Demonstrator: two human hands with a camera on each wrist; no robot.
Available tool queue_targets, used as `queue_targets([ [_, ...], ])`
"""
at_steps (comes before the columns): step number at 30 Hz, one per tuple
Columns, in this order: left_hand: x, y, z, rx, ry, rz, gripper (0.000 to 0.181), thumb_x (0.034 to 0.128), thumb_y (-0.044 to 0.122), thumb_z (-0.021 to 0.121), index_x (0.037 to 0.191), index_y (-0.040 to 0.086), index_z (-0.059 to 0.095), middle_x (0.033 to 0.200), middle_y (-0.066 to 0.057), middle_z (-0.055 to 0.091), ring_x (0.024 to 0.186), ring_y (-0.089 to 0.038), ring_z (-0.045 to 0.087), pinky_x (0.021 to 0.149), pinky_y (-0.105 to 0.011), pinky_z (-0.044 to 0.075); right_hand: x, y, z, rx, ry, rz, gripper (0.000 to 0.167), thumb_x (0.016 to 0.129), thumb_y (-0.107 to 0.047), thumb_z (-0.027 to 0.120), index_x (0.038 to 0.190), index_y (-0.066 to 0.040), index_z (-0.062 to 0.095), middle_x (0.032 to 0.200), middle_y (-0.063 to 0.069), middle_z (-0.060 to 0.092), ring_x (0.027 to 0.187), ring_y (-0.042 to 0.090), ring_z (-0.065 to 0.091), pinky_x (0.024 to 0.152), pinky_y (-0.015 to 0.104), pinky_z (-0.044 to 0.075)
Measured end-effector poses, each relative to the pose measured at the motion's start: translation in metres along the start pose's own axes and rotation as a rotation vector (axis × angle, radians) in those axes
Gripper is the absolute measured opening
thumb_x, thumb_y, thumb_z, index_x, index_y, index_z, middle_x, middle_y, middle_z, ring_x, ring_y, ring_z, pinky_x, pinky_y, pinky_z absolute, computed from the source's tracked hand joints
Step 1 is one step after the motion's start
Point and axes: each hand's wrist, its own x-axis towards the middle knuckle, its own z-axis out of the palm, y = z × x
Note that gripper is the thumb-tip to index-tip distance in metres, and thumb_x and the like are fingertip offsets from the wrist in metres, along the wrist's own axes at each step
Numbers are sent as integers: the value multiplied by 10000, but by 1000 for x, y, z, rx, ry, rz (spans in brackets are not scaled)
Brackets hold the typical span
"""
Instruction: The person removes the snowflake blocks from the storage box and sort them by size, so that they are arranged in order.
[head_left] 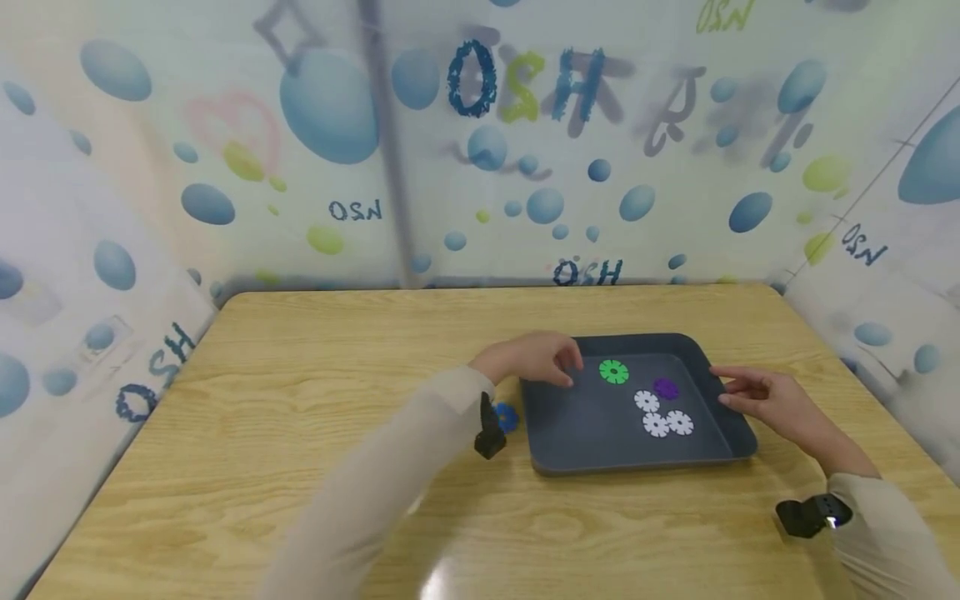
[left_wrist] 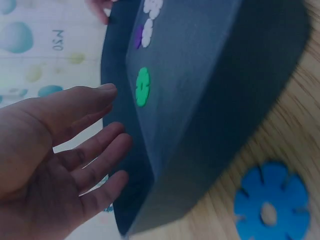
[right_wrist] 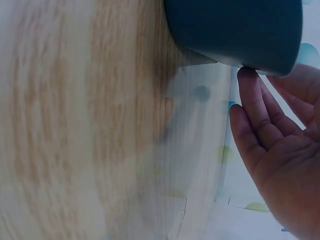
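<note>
Tray (head_left: 592, 429): right grip (head_left: 776, 403) pinching rim (head_left: 747, 428), left grip (head_left: 536, 356) wide near opposite side.

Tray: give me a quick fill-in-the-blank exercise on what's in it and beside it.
The gray tray contains ____ white notched discs.
Inside it, the notched disc nearest the left hand is ____.
The tray's remaining disc is ____.
On the wooden table, the loose disc beside the tray is ____.

Missing words: three; green; purple; blue.

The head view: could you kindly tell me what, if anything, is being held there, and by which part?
The right hand touches the right rim of the tray; whether it grips cannot be told. The left hand holds nothing.
</note>
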Motion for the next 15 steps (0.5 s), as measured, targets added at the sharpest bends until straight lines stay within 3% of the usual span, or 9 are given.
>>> queue_targets([
  [6, 34, 19, 10, 92, -71, -81, 412, 857, 144, 649, 1250, 90, 536, 1264, -52, 520, 1147, -158, 478, 881, -232, 400, 0, 0, 0, -6, 1, -4, 496, 890, -196, 611, 1282, 70, 465, 1029, 212, 584, 797, -10, 551, 649, 221, 487],
  [11, 53, 27, 20, 174, -80, -103, 488, 854, 158, 655, 1308, 98, 488, 1346, -39, 454, 1199, -140, 424, 928, -223, 360, 1, 0, 0, -2, 1, -10, 486, 890, -183, 611, 1281, 68, 468, 1041, 224, 586, 811, 1, 554, 655, 212, 486],
  [15, 63, 29, 26, 190, -71, -124, 493, 848, 150, 660, 1311, 106, 494, 1350, -26, 447, 1140, -120, 440, 888, -219, 374, 1, 1, 1, 9, -1, -16, 473, 890, -147, 607, 1280, 79, 462, 1036, 228, 586, 797, -8, 554, 648, 216, 489],
])
